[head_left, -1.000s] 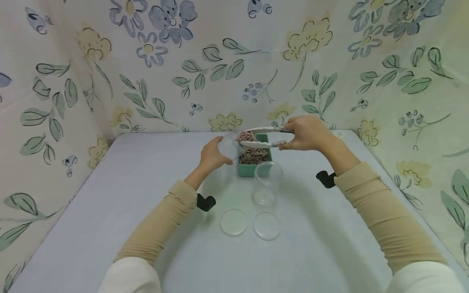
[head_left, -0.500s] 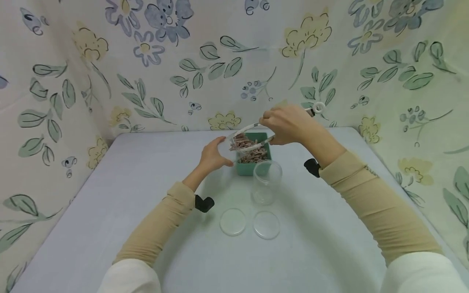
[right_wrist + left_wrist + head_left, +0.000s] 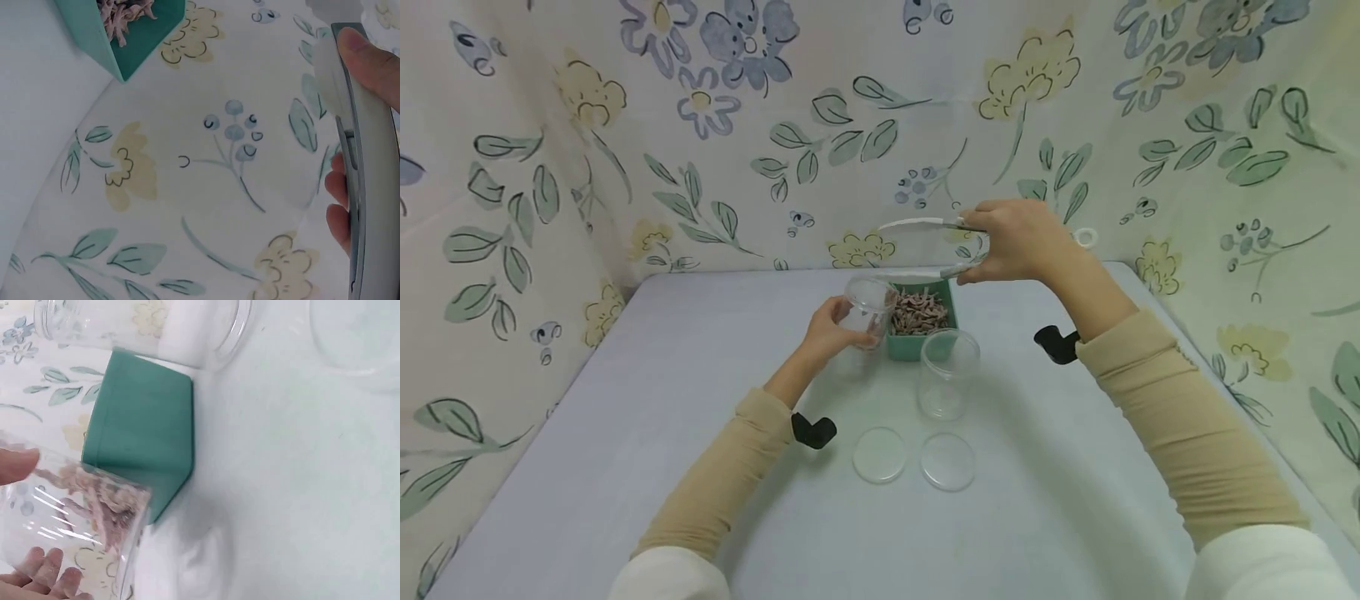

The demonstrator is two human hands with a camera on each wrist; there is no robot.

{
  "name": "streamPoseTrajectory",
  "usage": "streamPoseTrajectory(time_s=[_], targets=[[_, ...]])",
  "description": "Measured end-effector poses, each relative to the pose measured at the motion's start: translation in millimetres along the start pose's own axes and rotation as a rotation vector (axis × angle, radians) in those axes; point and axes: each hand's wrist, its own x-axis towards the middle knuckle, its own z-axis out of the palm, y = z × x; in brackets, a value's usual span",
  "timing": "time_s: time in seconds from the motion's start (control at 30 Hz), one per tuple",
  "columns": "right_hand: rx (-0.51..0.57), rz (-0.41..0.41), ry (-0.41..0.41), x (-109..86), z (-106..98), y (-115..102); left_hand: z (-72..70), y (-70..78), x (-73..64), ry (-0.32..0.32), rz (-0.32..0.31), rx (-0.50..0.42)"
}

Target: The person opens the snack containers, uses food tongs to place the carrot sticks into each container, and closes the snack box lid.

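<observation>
In the head view my left hand (image 3: 829,335) holds a clear plastic jar (image 3: 867,302), tilted beside a green box (image 3: 917,350). Brownish-pink dried strips (image 3: 103,506) lie near the mouth of this jar in the left wrist view, and my fingers wrap its wall. More such strips (image 3: 919,313) fill the box. Above the box, my right hand (image 3: 1018,240) grips white-tipped tongs (image 3: 917,222); their arms are spread apart with nothing visible between the tips. The tongs' handle (image 3: 378,181) shows close up in the right wrist view.
A second clear jar (image 3: 949,379) stands upright just in front of the green box. Two round clear lids, a left lid (image 3: 879,455) and a right lid (image 3: 947,462), lie flat nearer to me. A flowered cloth (image 3: 850,150) hangs behind the white table (image 3: 700,367).
The tongs, whose tips were at the left jar's mouth with strips, have risen and spread apart. Strips now sit in the jar. My left hand has tipped the jar more upright.
</observation>
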Motion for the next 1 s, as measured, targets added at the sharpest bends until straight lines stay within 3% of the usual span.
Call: streamPoseTrajectory(time_s=[0.2,0.3,0.4,0.57,0.77,1.0], targets=[[0.022,0.111,0.006,-7.3,11,6,-1.1,-17.0,-3.1,-0.038,-0.100,-0.437],[0.032,0.142,-0.042,-9.1,16,7,-3.9,-25.7,-4.9,-0.038,-0.092,-0.528],[0.077,0.147,-0.079,-9.8,22,7,-7.4,-31.6,-7.2,-0.037,-0.083,-0.517],[0.186,0.124,-0.063,-8.5,32,2,-10.0,-35.1,-10.0,-0.025,-0.081,-0.500],[0.206,0.095,-0.085,-3.8,34,-8,-10.0,-37.3,-13.7,-0.051,-0.004,-0.416],[0.237,0.065,-0.060,-2.7,33,-7,-11.6,-36.6,-16.7,-0.086,0.021,-0.371]])
